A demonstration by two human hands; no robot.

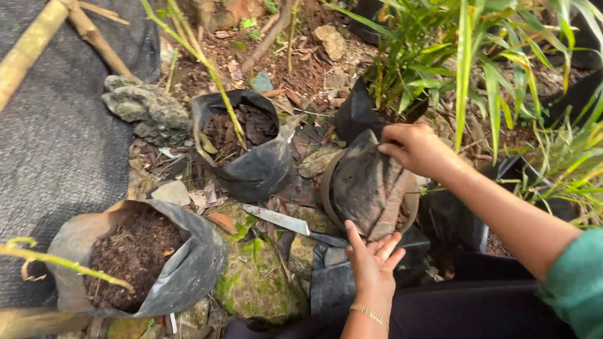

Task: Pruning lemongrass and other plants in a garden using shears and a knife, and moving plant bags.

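Observation:
A collapsed black plastic grow bag [364, 185] lies flattened over a round pot rim between my hands. My right hand [411, 147] grips the bag's top edge. My left hand [372, 260], with a gold bracelet at the wrist, has its fingers spread and touches the bag's lower edge. A knife [276, 218] with a silver blade and dark handle lies on a mossy rock [254, 276] just left of my left hand.
Two soil-filled black grow bags stand to the left, one in the middle [248, 147] with a thin stem, one at the lower left [141, 257]. A grey rock [147, 110], grey cloth [56, 144], bamboo poles [28, 47] and leafy green plants [465, 56] surround the spot.

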